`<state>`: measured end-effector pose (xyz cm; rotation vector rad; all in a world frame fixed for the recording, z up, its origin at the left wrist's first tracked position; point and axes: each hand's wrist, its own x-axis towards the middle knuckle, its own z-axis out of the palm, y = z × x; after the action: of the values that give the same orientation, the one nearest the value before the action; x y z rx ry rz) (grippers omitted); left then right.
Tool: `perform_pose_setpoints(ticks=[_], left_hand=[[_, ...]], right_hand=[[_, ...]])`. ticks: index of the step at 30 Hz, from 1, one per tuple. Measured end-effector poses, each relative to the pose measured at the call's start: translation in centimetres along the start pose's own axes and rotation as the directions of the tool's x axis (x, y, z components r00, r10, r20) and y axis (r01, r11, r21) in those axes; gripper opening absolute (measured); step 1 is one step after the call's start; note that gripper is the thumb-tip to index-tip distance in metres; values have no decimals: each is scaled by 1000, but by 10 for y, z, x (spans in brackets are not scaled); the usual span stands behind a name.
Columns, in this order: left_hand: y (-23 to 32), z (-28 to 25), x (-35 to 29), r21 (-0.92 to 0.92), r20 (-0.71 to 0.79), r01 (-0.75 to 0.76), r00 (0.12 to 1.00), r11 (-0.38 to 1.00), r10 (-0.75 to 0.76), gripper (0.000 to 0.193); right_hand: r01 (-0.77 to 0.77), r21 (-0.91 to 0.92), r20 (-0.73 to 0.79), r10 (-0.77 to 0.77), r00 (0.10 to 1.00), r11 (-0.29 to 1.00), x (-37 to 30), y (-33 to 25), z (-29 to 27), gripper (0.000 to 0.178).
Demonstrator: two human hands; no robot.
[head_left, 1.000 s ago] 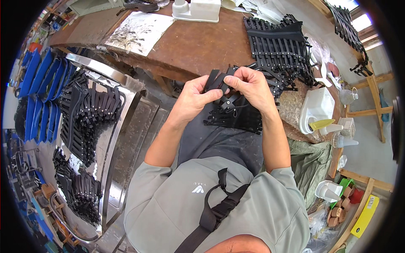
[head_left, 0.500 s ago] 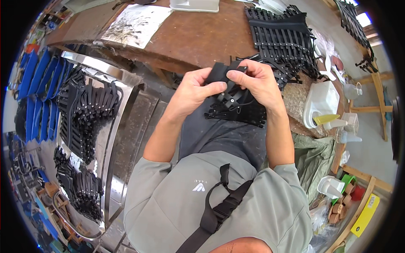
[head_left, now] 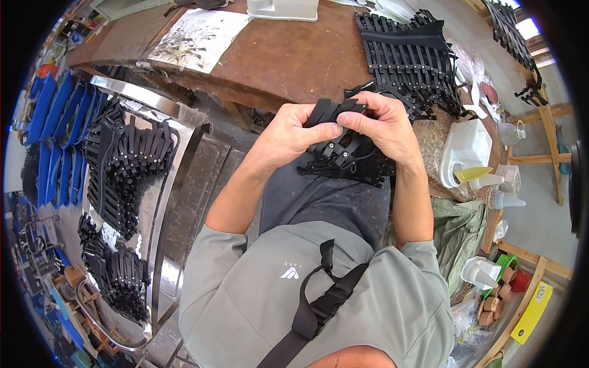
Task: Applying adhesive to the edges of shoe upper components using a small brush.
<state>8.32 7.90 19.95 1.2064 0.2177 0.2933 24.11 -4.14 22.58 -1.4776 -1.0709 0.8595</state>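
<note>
My left hand (head_left: 287, 136) pinches flat black straps (head_left: 326, 111) between thumb and fingers, in front of the table edge. Close on its right, my right hand (head_left: 385, 127) is closed on the neighbouring part of the same strap piece, with the two thumb tips almost meeting. Below the thumbs, crossed straps with small silver rivets (head_left: 332, 153) hang down. More black strapping (head_left: 362, 172) lies beneath them over my lap. The fingertips behind the straps are hidden.
On the brown table (head_left: 294, 58) lie a stained white sheet (head_left: 199, 40) and a stack of riveted black straps (head_left: 411, 55). A white plastic container (head_left: 469, 147) stands at right. To my left, a metal tray (head_left: 161, 175) carries several black strap bundles (head_left: 126, 165).
Both hands have shifted slightly right and toward me with the strap piece. The thumbs remain pressed on it.
</note>
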Motion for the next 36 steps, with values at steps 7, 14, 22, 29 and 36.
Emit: perform_pose_setpoints(ticks=[7,14,22,29,36], left_hand=[[0,7,3,111,22,-29,999,993,27,18],[-10,14,11,104,-59,-71,995,992,77,19],[-8,17,14,195,53,-1,999,981,-10,19],[4,38,30,181,250,92,959,979,-136,18],[-10,45,64,350,276,190,915,917,-295,15]], right_hand=[[-10,-7,-10,10,1000,1000,-4,-13,-3,16],[3,-80,-80,-9,997,997,-14,-5,-12,19],[58,-106,-12,-60,998,993,-13,-4,-13,21],[145,-157,-57,-155,986,977,-29,-1,-29,13],[199,-159,-398,-247,884,967,-62,35,-48,30]])
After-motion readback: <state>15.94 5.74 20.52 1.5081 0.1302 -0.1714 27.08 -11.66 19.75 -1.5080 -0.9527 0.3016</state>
